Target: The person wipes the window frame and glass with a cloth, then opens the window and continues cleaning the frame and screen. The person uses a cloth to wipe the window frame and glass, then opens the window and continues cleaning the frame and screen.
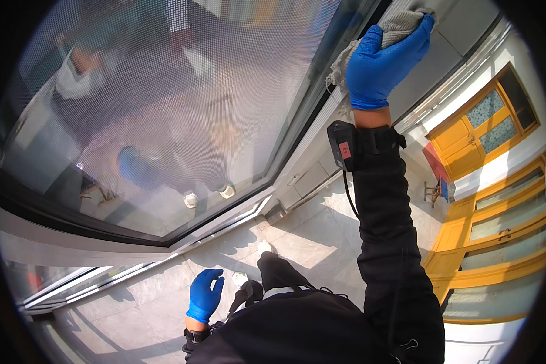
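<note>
My right hand [384,66], in a blue glove, is raised at the top right and grips a grey knitted cloth [402,29]. The cloth lies against the pale frame beside a large window with a mesh insect screen [218,82]; a frayed end of it hangs below my palm. Low at my side, my left hand [204,295], also blue-gloved, has its fingers loosely curled with a gap to the thumb and nothing in them. The dark window frame [168,239] comes to a corner left of my right forearm. Reflections blur what shows in the glass.
Below are the tiled floor [150,309] and a low sliding-door track [113,280] on the left. Yellow wooden doors [487,127] with glass panes stand along the white wall at the right. A small stool [432,193] is near them.
</note>
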`<state>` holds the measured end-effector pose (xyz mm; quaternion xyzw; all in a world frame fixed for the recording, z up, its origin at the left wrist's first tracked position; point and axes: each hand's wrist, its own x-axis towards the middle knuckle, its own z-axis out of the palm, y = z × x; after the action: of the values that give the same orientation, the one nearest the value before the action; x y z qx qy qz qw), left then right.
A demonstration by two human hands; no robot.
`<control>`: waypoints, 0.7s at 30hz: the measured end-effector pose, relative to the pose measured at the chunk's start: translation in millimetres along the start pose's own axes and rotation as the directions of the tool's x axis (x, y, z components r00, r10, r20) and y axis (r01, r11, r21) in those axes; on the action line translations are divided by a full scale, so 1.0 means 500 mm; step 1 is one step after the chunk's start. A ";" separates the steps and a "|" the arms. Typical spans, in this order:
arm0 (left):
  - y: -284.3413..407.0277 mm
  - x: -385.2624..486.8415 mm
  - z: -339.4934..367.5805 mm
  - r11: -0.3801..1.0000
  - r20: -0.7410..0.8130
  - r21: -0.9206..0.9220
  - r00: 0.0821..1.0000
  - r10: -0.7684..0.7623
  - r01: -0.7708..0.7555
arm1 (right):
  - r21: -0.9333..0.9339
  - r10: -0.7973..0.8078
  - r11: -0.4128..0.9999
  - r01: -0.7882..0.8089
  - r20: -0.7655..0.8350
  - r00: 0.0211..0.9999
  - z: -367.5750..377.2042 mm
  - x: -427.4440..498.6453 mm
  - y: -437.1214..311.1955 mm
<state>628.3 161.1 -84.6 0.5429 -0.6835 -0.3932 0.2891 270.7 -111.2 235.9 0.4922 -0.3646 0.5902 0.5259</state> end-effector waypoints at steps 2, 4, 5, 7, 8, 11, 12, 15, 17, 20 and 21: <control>-0.010 -0.011 -0.004 1.000 -0.006 0.009 1.000 -0.015 0.015 | 0.030 0.068 0.997 -0.074 0.169 0.983 -0.052 -0.095 -0.010; -0.016 -0.018 -0.007 0.999 -0.012 0.030 0.999 -0.033 0.034 | -0.024 0.166 0.986 -0.165 0.254 0.953 -0.086 -0.191 -0.025; -0.019 -0.019 -0.008 0.999 -0.011 0.027 0.999 -0.046 0.046 | -0.070 0.257 0.966 -0.248 0.304 0.917 -0.105 -0.244 -0.035; -0.018 -0.021 -0.006 0.995 -0.038 0.096 0.999 0.020 -0.017 | -0.082 0.312 0.949 -0.303 0.354 0.882 -0.142 -0.341 -0.052; -0.015 -0.021 -0.003 0.996 -0.031 0.089 1.000 0.002 0.001 | -0.070 0.327 0.943 -0.326 0.385 0.863 -0.162 -0.390 -0.060; -0.003 -0.024 0.006 0.996 0.000 0.092 1.000 -0.016 0.016 | -0.107 0.427 0.895 -0.432 0.479 0.767 -0.222 -0.529 -0.088; 0.001 -0.024 0.010 0.996 0.011 0.090 1.000 -0.022 0.021 | -0.133 0.452 0.878 -0.461 0.552 0.701 -0.242 -0.570 -0.094; 0.010 -0.026 0.019 0.993 0.052 0.110 0.998 0.037 -0.042 | -0.208 0.474 0.836 -0.508 0.741 0.476 -0.333 -0.647 -0.104; 0.012 -0.028 0.021 0.995 0.052 0.085 0.998 0.046 -0.050 | -0.418 0.562 0.597 -0.684 0.827 -0.015 -0.406 -0.637 -0.094; 0.008 -0.026 0.019 0.996 0.030 0.069 0.998 0.054 -0.056 | -0.199 0.357 0.855 -0.478 0.895 0.266 -0.442 -0.525 -0.054; 0.006 -0.025 0.019 0.997 0.046 0.070 0.999 0.010 -0.013 | -0.125 0.282 0.929 -0.348 0.848 0.449 -0.440 -0.468 -0.037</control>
<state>621.8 175.8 -86.6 0.5395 -0.7064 -0.3796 0.2564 236.4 39.5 -46.5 0.6584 -0.6398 0.3699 0.1424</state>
